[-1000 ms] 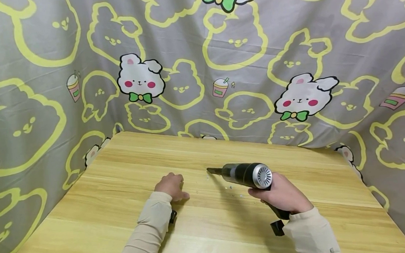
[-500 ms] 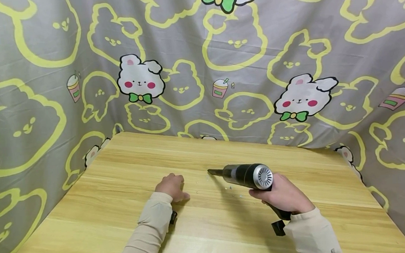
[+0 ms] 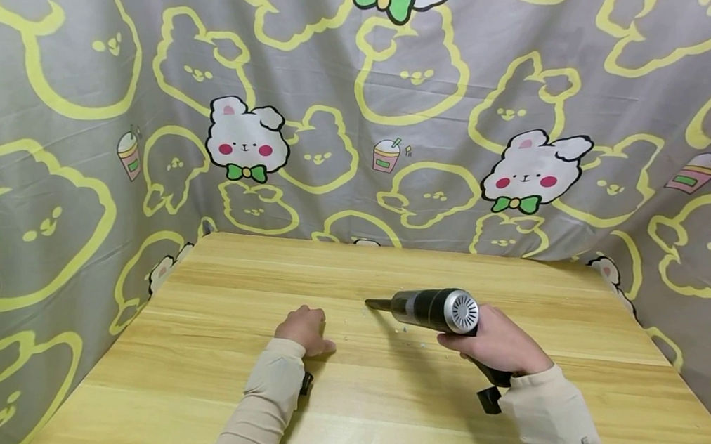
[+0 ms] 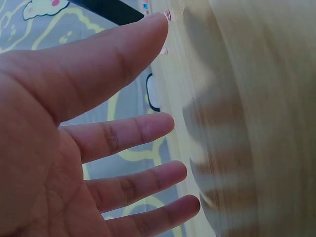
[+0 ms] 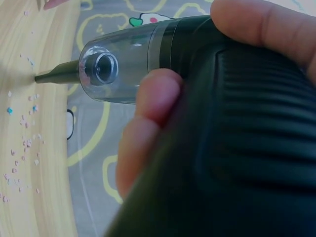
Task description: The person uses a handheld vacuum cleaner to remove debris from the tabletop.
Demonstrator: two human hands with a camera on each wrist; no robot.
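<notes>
Black vacuum (image 3: 425,309), right fingers (image 5: 157,96) around its handle (image 5: 261,128)

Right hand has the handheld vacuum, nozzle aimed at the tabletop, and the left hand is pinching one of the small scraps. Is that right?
Not quite: the left hand isn't pinching anything. The left wrist view shows its thumb and fingers apart, nothing between them. The rest stands: the right hand grips the handheld vacuum, its nozzle aimed at the tabletop.
</notes>
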